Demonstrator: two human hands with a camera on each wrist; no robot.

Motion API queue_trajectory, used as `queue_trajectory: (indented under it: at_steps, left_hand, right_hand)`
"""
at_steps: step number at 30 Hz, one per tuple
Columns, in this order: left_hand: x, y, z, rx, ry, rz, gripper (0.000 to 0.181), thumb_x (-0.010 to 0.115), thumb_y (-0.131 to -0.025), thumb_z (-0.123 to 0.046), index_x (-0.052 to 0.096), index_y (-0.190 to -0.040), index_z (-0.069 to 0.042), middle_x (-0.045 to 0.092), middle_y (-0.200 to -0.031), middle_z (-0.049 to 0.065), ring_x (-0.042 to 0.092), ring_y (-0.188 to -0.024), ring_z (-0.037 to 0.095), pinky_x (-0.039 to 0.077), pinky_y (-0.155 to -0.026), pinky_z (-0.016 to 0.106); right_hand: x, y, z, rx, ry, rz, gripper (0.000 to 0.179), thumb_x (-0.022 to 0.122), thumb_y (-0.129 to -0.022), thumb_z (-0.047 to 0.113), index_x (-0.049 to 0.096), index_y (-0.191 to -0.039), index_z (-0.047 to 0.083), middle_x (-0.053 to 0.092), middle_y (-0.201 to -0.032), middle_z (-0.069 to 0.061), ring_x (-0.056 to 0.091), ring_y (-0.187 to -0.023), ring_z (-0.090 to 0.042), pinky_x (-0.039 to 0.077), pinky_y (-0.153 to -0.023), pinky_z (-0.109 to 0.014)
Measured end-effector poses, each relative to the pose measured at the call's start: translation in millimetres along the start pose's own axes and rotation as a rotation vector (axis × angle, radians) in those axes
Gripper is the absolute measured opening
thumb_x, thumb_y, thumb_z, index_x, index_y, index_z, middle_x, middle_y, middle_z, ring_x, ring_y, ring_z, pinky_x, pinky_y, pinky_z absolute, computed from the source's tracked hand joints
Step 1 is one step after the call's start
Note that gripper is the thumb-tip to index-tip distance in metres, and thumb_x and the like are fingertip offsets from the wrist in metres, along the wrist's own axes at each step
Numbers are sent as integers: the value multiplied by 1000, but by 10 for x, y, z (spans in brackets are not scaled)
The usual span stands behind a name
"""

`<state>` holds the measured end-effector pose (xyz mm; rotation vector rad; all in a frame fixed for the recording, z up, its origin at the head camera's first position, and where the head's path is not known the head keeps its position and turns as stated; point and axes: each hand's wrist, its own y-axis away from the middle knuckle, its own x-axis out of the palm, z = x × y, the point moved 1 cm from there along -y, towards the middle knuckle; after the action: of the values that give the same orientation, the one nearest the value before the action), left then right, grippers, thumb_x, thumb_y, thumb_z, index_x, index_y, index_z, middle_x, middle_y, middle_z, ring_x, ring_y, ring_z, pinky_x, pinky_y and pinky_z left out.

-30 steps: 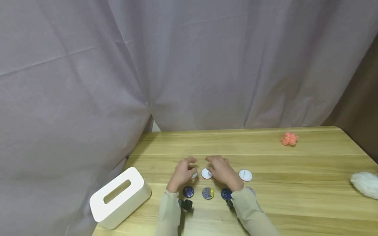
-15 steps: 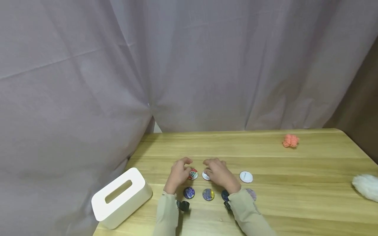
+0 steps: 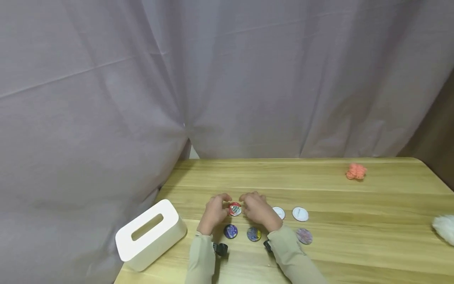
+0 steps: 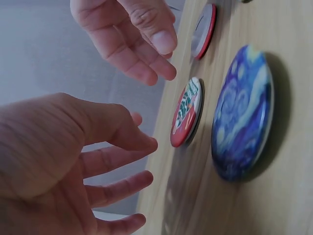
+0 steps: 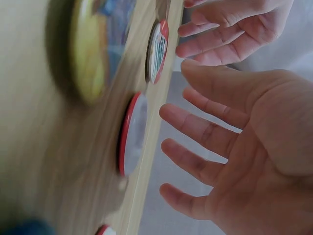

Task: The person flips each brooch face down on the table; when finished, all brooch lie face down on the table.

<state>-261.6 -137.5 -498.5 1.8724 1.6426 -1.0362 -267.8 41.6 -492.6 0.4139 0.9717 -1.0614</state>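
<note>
A round red, white and green badge (image 3: 235, 209) lies face up on the table between my hands. Its pattern shows in the left wrist view. My left hand (image 3: 214, 213) hovers at its left side, fingers loosely bent, thumb apart from the rim. On its other side is my right hand (image 3: 258, 211), fingers spread and holding nothing. Beneath the right hand lies a white-backed badge with a red rim (image 5: 133, 134), hidden in the head view. Nearer me are a blue swirl-patterned badge (image 3: 230, 231) and a blue-and-yellow badge (image 3: 253, 234).
Right of my hands lie two white-backed badges, one partly covered (image 3: 278, 212) and one in full view (image 3: 300, 214), and a pinkish-purple badge (image 3: 304, 236). A white tissue box (image 3: 150, 234) stands left. Farther off are a coral scrunchie-like bundle (image 3: 356, 171) and a white fluffy thing (image 3: 444, 228).
My right hand has moved left, closer to the red badge, uncovering another white-backed badge. The red badge, mostly covered by my left hand earlier, now shows fully. The head view has shifted slightly.
</note>
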Motion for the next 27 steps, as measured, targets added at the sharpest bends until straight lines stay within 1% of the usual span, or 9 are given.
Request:
queue_trajectory:
  at_steps: [4,9,13,17,21,27]
  left_hand:
    - [-5,-11,17,10,-15,16,38,74,-71,8,70,-107,-4,71,-113,14,62,-108,40,40,-94,64]
    - [-7,-40,44,39,-39,25,38,73,-69,10,73,-104,-6,73,-106,10,64,-101,37,41,-89,62]
    - [-12,-67,58,56,-62,21,38,74,-66,11,73,-100,-7,74,-99,7,63,-96,34,41,-84,60]
    - [-13,-74,61,48,-72,23,38,76,-65,9,74,-100,-7,73,-95,6,61,-93,32,41,-82,58]
    - [-8,-58,75,31,-66,35,37,77,-66,8,73,-100,-6,72,-92,7,59,-91,31,40,-82,58]
    - [22,-51,112,35,-91,44,33,77,-67,7,74,-98,-5,73,-91,7,60,-87,30,42,-78,55]
  right_hand:
    - [48,-37,11,-18,37,-16,31,71,-76,-8,71,-106,0,70,-103,-14,56,-100,-35,38,-89,-58]
    - [71,-70,58,-21,119,-47,27,71,-73,-9,72,-97,4,65,-93,-8,52,-94,-30,40,-83,-54]
    - [73,-99,111,-28,124,-49,27,72,-70,-11,72,-92,5,62,-87,-6,49,-89,-28,40,-80,-51]
    - [101,-130,121,-27,131,-36,25,73,-70,-11,71,-88,6,60,-86,-5,46,-85,-26,39,-78,-50]
    - [138,-137,113,-25,137,-21,23,73,-70,-11,70,-84,7,59,-84,-4,45,-85,-25,39,-78,-49]
    - [159,-127,95,-44,143,-17,22,73,-69,-12,70,-80,7,58,-81,-3,46,-82,-26,38,-76,-48]
